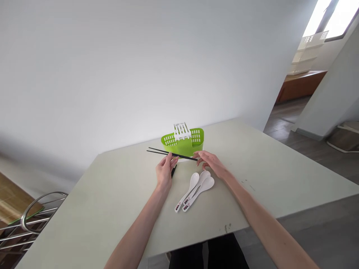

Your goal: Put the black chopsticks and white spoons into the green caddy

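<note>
A pair of black chopsticks [183, 156] is pinched in my left hand [165, 170], their thin ends pointing left. Close to their thick right end is my right hand [209, 161], its fingers bent and apart; whether a fingertip touches the chopsticks I cannot tell. Just behind both hands stands a green utensil basket [183, 145] with slotted sides and a white slatted piece [182, 130] on top. Three white spoons [198, 188] lie together on the table, nearer to me. Dark sticks [174, 170] show beside my left hand, partly hidden by it.
The pale table [126, 194] meets a white wall [134, 74] at the back. A metal rack [30, 220] stands beyond its left edge. Dark marks [226, 227] spot the tabletop near the front edge. To the right are a doorway and grey floor [283, 116].
</note>
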Tool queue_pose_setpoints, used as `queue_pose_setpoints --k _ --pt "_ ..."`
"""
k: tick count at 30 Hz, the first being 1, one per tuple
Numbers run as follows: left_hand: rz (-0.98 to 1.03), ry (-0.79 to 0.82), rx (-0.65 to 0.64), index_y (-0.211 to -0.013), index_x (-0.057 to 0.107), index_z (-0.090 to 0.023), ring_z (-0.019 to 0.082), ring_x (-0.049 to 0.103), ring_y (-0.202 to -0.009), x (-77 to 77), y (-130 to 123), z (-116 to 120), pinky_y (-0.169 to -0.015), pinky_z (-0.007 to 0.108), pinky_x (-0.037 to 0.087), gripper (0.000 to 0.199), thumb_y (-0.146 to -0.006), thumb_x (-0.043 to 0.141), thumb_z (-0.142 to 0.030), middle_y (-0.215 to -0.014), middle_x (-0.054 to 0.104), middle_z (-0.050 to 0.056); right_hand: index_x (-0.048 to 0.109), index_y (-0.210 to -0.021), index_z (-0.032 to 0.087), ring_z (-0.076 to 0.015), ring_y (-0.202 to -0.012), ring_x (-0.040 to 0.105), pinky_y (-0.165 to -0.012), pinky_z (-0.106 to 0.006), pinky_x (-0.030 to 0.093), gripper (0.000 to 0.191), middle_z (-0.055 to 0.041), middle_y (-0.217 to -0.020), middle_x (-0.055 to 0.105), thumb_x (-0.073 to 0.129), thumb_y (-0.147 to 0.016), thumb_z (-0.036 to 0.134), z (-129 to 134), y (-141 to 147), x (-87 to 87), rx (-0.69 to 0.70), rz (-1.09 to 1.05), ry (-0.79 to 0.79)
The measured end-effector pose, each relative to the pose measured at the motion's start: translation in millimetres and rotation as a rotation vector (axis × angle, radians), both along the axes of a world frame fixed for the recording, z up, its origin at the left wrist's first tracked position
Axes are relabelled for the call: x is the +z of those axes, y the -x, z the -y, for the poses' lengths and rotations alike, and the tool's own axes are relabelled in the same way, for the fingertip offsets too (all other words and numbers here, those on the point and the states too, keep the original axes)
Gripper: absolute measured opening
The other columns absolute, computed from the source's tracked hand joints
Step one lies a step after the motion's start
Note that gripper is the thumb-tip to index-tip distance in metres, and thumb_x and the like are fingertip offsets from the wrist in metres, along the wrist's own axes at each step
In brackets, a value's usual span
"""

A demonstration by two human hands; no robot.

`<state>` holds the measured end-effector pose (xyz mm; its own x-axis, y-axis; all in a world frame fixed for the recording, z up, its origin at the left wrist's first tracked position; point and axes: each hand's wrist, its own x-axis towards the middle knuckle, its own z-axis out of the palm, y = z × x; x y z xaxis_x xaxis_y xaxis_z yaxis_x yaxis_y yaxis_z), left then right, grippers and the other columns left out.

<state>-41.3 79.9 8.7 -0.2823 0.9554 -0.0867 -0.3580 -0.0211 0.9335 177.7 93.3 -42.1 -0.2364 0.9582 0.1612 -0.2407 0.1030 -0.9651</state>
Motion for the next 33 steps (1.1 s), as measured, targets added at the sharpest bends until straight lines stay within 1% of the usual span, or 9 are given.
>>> queue_pose_setpoints --k 3,6,11,13,18,20,22,27,33 --pt "0.012 -0.016 -0.01 -0.091 0.075 -0.012 0.02 0.079 -0.098 -2.5 -9 1 -0.106 0.035 0.058 0.025 -0.086 0.083 -0.036 -0.097 0.081 0.011 0.072 -0.126 0.024 -0.0187 -0.076 0.07 -0.044 -0.023 0.044 0.051 -0.0108 -0.114 0.077 0.069 -0.089 0.058 3 0 2.3 0.093 0.024 0.042" --pt "0.011 -0.029 -0.005 -0.094 0.075 -0.012 0.022 0.078 -0.103 -5.8 -16 3 -0.108 0.037 0.057 0.029 -0.086 0.083 -0.039 -0.101 0.081 0.012 0.074 -0.124 0.022 -0.0155 -0.066 0.066 -0.042 -0.023 0.042 0.05 -0.0086 -0.101 0.078 0.074 -0.086 0.055 2 0 1.0 0.08 0.047 0.029" --pt "0.048 -0.036 -0.008 -0.091 0.075 -0.011 0.02 0.079 -0.096 -10.9 -22 5 -0.108 0.037 0.057 0.026 -0.086 0.083 -0.035 -0.094 0.08 0.009 0.079 -0.099 0.02 -0.0111 -0.058 0.055 -0.047 -0.025 0.044 0.041 -0.0042 -0.087 0.073 0.075 -0.084 0.058 -3 0 -5.6 -0.006 0.045 0.021" --pt "0.069 -0.03 -0.009 -0.089 0.076 -0.011 0.019 0.079 -0.093 -11.1 -22 6 -0.108 0.036 0.057 0.023 -0.087 0.083 -0.032 -0.09 0.079 0.008 0.079 -0.096 0.02 -0.0106 -0.057 0.053 -0.049 -0.027 0.044 0.042 -0.0029 -0.085 0.071 0.076 -0.083 0.059 -5 0 -8.8 -0.009 0.032 0.024" --pt "0.124 -0.024 -0.055 -0.091 0.078 -0.011 0.016 0.078 -0.089 -8.6 -20 7 -0.107 0.033 0.057 0.015 -0.087 0.082 -0.026 -0.093 0.079 0.007 0.08 -0.102 0.021 -0.0101 -0.056 0.049 -0.055 -0.029 0.041 0.044 0.0 -0.08 0.065 0.079 -0.081 0.06 -9 -2 -15.3 0.029 0.012 0.028" --pt "0.133 -0.013 -0.064 -0.092 0.079 -0.012 0.015 0.078 -0.087 -7.3 -17 6 -0.108 0.034 0.057 0.013 -0.086 0.083 -0.023 -0.096 0.079 0.006 0.08 -0.104 0.021 -0.0104 -0.058 0.049 -0.058 -0.03 0.04 0.044 0.0007 -0.077 0.063 0.08 -0.081 0.058 -9 -3 -15.1 0.043 0.008 0.029" --pt "0.131 -0.001 -0.059 -0.093 0.08 -0.013 0.014 0.078 -0.086 -5.9 -14 5 -0.108 0.033 0.057 0.012 -0.085 0.084 -0.021 -0.098 0.079 0.005 0.079 -0.102 0.021 -0.0105 -0.059 0.048 -0.06 -0.03 0.04 0.042 0.001 -0.076 0.062 0.082 -0.08 0.057 -7 -4 -13.1 0.061 0.001 0.038" --pt "0.12 -0.006 -0.027 -0.093 0.08 -0.014 0.013 0.078 -0.089 -2.4 -2 0 -0.106 0.031 0.057 0.015 -0.085 0.085 -0.026 -0.101 0.08 0.006 0.078 -0.092 0.02 -0.011 -0.061 0.048 -0.061 -0.031 0.04 0.039 0.0009 -0.075 0.06 0.084 -0.078 0.056 -4 -5 -7.9 0.082 -0.027 0.073" --pt "0.085 -0.051 -0.051 -0.092 0.08 -0.013 0.014 0.078 -0.091 2.8 7 0 -0.106 0.031 0.057 0.02 -0.082 0.087 -0.029 -0.1 0.08 0.007 0.079 -0.097 0.021 -0.0126 -0.066 0.049 -0.061 -0.029 0.042 0.039 -0.0001 -0.077 0.061 0.086 -0.077 0.053 -4 -6 -10.3 0.104 -0.098 0.117"
